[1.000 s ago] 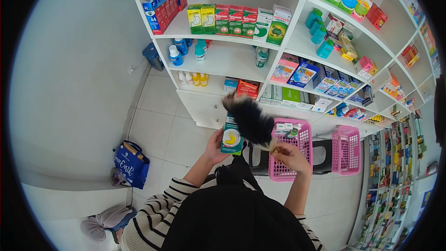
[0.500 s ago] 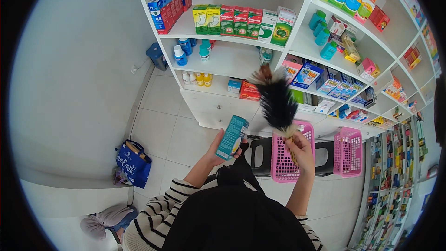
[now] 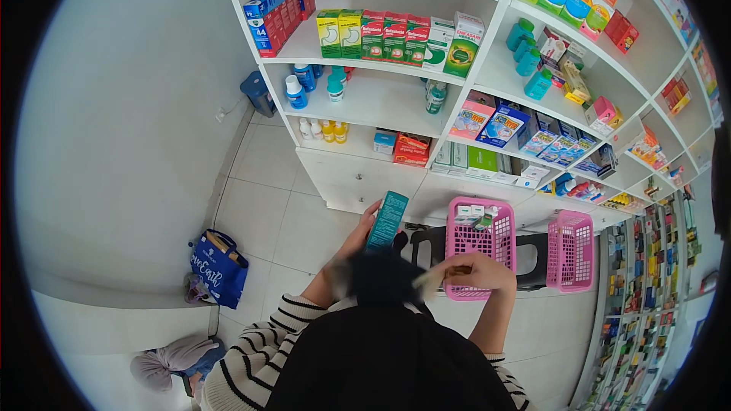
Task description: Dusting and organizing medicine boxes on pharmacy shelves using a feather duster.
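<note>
In my left hand (image 3: pixel 361 236) is a tall teal box (image 3: pixel 389 218), gripped by its sides and held upright before me. My right hand (image 3: pixel 480 270) is closed on the handle of a black feather duster (image 3: pixel 381 275). The duster points left, its feathers smeared by motion, just below the box and in front of my left forearm. Whether the feathers touch the box I cannot tell. To the right of the box, a pink basket (image 3: pixel 512 232) holding a few small packages sits on a black seat (image 3: pixel 428 251), partly behind my right hand.
White shelves (image 3: pixel 365 106) stocked with medicine boxes and bottles stand ahead and along the right. A second pink basket (image 3: pixel 571 217) stands farther right. On the floor at left is a blue bag (image 3: pixel 219 268); a blue stool (image 3: pixel 257 93) is by the wall. Another person (image 3: pixel 179 361) is at lower left.
The feather duster has swung from pointing up toward the shelves down and leftward, below the box. My right hand has lowered a little and turned; the box shows a different face.
</note>
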### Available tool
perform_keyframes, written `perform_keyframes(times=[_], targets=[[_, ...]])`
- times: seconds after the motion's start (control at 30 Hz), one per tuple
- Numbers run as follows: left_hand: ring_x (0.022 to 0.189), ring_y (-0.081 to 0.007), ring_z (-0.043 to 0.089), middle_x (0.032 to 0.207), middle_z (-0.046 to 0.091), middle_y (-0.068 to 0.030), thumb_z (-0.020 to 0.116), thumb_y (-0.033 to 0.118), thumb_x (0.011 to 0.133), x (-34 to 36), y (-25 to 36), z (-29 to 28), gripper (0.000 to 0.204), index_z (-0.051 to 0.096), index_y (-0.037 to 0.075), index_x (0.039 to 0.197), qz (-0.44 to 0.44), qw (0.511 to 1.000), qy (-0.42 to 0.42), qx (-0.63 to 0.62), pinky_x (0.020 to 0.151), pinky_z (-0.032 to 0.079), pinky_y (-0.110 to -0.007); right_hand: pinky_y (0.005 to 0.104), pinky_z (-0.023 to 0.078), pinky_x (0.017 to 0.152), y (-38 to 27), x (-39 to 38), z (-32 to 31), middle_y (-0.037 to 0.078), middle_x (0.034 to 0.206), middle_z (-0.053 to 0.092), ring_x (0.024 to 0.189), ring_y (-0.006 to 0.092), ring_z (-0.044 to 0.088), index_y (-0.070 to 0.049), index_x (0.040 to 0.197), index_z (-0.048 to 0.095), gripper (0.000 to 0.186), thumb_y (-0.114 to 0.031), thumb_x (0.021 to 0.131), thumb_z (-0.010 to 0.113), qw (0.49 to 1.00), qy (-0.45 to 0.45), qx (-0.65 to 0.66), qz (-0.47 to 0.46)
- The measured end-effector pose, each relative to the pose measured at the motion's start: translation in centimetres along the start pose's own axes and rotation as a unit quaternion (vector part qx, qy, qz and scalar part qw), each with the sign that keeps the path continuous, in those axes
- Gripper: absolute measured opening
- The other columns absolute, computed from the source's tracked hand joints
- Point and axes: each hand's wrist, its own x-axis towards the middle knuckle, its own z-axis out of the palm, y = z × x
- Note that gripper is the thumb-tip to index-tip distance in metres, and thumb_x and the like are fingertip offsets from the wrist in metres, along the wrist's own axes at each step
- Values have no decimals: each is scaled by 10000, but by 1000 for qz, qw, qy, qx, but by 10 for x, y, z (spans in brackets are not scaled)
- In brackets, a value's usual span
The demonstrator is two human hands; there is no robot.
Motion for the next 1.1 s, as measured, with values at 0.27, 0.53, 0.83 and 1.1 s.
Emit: perform_keyframes(times=[0.27,0.53,0.83,1.1], targets=[[1014,-223,547,1153,531,-113,374,240,916,2,-9,3,451,320,52,1323,-15,999,8,-45,862,458,-334,196,428,634,4,-8,-11,0,784,586,715,60,526,-55,1074,595,298,23,786,601,1000,-8,-26,-4],[1071,-337,521,1161,527,-189,453,356,851,1,4,14,529,413,-4,1237,-60,969,-43,-235,925,406,-476,201,421,597,15,-4,-15,14,846,583,672,59,500,-28,1072,562,274,64,815,533,948,229,194,-106],[1091,-334,508,1235,481,-167,264,559,896,13,3,7,666,364,36,1295,-87,964,-55,-247,921,409,-483,224,454,692,-9,-12,-10,16,864,611,765,80,543,-18,1077,588,290,-25,788,616,998,-36,-51,28],[1016,-307,559,1122,563,-165,290,515,908,15,0,5,610,438,24,1241,-99,982,-3,-162,901,439,-419,204,428,631,6,-9,-20,-1,792,601,698,53,520,-37,1089,578,286,-51,805,611,993,-89,-79,16]])
